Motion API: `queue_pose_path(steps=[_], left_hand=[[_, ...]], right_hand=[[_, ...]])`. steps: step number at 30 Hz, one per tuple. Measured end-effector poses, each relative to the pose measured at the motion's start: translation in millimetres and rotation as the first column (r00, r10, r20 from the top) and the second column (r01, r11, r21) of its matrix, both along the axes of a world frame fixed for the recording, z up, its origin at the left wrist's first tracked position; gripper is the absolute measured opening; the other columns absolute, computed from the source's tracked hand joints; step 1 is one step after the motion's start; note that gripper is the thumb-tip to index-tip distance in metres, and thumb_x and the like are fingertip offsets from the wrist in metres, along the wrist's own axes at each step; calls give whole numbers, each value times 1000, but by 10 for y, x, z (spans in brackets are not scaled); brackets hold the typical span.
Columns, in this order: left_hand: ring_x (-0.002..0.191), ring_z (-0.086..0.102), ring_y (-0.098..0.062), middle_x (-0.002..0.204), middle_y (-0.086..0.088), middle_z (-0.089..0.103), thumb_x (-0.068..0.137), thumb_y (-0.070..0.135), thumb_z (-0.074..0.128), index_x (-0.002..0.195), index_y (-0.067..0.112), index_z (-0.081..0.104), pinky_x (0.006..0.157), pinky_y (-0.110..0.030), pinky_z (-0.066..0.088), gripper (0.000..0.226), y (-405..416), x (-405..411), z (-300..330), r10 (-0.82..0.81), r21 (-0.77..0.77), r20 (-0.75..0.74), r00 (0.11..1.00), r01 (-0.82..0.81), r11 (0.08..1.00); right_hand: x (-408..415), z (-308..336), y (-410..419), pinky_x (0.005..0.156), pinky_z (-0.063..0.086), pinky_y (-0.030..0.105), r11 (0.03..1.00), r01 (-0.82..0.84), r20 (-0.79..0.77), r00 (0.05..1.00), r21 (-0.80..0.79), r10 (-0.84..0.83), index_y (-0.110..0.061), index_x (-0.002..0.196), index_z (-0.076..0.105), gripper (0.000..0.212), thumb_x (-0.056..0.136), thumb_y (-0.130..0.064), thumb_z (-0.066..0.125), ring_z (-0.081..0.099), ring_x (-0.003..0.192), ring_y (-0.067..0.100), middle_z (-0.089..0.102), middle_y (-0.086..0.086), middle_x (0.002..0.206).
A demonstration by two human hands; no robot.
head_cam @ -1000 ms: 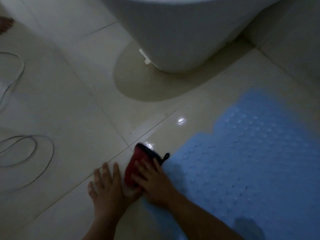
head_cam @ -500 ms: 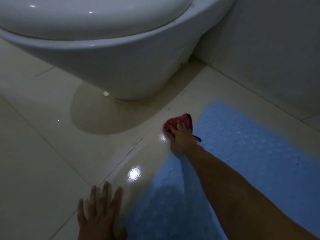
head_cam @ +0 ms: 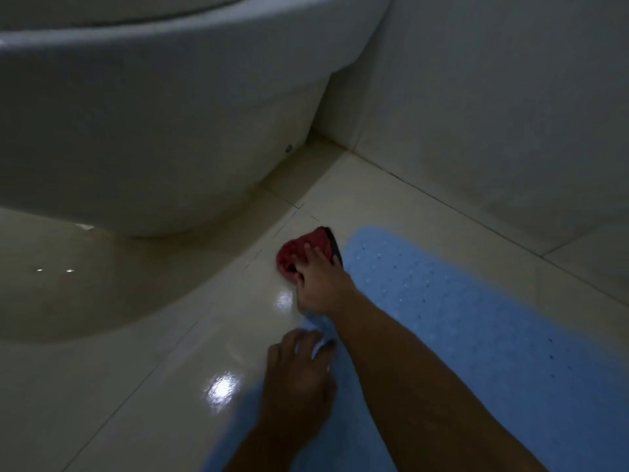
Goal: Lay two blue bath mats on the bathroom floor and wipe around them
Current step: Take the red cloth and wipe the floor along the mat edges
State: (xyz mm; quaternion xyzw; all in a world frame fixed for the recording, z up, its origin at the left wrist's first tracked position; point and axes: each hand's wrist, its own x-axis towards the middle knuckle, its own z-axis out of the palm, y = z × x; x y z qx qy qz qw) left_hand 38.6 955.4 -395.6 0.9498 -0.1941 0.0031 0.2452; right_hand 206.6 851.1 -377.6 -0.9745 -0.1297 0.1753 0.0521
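1. Glossy cream floor tiles with thin grout lines meet a pale tiled wall; a smooth white toilet curves overhead.
2. One blue bath mat, rubbery and dotted with small holes, lies flat near the wall.
3. Right hand presses a crumpled red cloth on tile just beside the mat's rounded end, fingers curled onto it.
4. Left hand pinches the mat's near edge.

Showing 1 blue bath mat, 1 red cloth, 1 toilet, 2 hands: left hand, right hand.
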Motion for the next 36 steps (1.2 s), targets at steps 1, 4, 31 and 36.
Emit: queue_pose_path(steps=[1, 4, 31, 36], left_hand=[[114, 62, -32, 123, -1, 64, 80, 31, 58, 113, 21, 73, 82, -42, 48, 37, -157, 186, -3, -5, 10, 22, 1000, 5, 1000], [124, 59, -40, 130, -11, 62, 86, 31, 50, 122, 15, 70, 89, -46, 53, 44, -478, 629, -73, -54, 56, 35, 998, 52, 997], [160, 5, -31, 172, -6, 16, 101, 62, 33, 160, 19, 35, 126, -48, 15, 72, -617, 851, -366, -112, 260, -13, 994, 112, 959], [159, 9, -33, 171, -7, 18, 100, 59, 37, 158, 17, 40, 124, -50, 21, 72, -611, 835, -392, -105, 230, -1, 994, 102, 968]], right_hand=[[159, 2, -75, 125, 9, 59, 999, 29, -8, 1000, -27, -29, -23, 159, 27, 61, 101, -33, 41, 9, 156, 32, 7, 11, 170], [488, 11, -252, 124, 9, 60, 996, 63, -22, 998, -70, -64, -26, 161, 20, 68, 99, -31, 48, 6, 157, 33, 3, 9, 171], [923, 232, -2443, 79, 55, 37, 784, 522, 173, 852, -336, -494, -14, 73, 66, 32, 43, -7, 72, 74, 84, 26, 67, 0, 71], [204, 208, -3146, 92, 55, 39, 652, 732, 56, 672, -196, -738, -17, 90, 71, 35, 56, -12, 66, 66, 101, 34, 67, 9, 100]])
